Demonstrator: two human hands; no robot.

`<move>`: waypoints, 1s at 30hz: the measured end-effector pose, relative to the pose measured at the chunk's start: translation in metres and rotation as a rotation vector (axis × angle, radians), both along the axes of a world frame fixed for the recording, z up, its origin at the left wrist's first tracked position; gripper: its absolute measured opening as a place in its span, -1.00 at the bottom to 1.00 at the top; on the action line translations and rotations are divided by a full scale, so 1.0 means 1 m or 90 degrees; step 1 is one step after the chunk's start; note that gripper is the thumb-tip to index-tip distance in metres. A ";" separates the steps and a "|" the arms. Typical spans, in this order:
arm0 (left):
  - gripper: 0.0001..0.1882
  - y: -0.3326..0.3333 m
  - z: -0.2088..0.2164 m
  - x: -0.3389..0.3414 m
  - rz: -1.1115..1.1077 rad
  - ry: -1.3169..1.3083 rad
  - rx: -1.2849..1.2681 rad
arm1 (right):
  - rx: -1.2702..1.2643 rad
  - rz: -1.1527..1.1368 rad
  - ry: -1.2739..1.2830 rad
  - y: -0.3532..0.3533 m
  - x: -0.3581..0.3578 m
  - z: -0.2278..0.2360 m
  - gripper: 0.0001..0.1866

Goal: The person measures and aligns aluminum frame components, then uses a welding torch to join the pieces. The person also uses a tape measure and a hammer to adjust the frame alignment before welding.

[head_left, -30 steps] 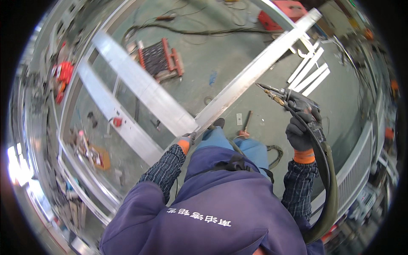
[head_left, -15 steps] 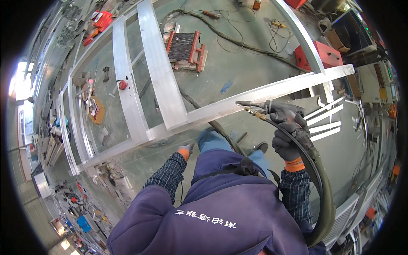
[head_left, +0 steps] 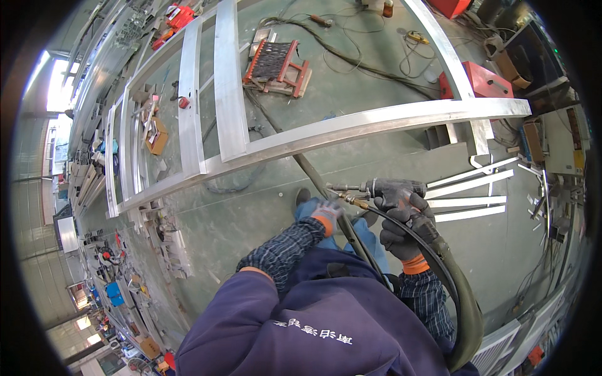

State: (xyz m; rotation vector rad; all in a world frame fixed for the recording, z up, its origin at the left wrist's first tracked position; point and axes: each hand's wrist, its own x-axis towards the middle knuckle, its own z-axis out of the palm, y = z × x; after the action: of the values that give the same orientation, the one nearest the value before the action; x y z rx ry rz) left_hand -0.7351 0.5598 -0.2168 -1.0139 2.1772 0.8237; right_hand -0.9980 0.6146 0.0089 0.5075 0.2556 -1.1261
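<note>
My right hand (head_left: 407, 229), in a dark glove with an orange cuff, grips a pistol-shaped welding gun (head_left: 392, 191). The gun's narrow tip points left, below the long rail of a silver aluminium frame (head_left: 376, 124) and apart from it. A thick sleeved cable and a thin black hose (head_left: 419, 242) curve down from the gun past my right forearm. My left hand (head_left: 327, 214), in a grey glove, is in front of my legs at the edge of a dark floor cable (head_left: 346, 230). Its fingers are too indistinct to show whether they grip the cable.
Cut metal strips (head_left: 470, 202) lie at the right. Beyond the frame stand a red-framed rack with a dark mesh top (head_left: 269, 61) and a red metal box (head_left: 486, 81). A cardboard box (head_left: 157, 137) sits at the left. Cables (head_left: 351, 59) trail over the floor.
The welding gun has come down and away from the frame rail in my right hand. My left hand has moved right, in front of my legs. The view has shifted slightly.
</note>
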 end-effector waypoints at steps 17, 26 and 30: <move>-0.46 0.135 -0.010 0.022 -0.001 0.117 0.027 | -0.111 0.131 0.000 0.050 -0.004 0.010 -0.30; -0.34 0.260 0.059 0.074 0.200 0.037 0.003 | -0.100 0.297 -0.023 0.117 0.053 0.022 -0.22; -0.22 0.330 0.048 0.085 0.250 0.021 -0.002 | -0.104 0.360 0.021 0.141 0.062 0.041 -0.23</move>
State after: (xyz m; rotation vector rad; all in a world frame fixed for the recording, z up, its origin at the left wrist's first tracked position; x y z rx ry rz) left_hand -0.6496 0.8896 -0.1687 -1.4660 2.0328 1.0164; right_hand -0.9360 0.7558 0.0498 0.2451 0.3088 -0.5975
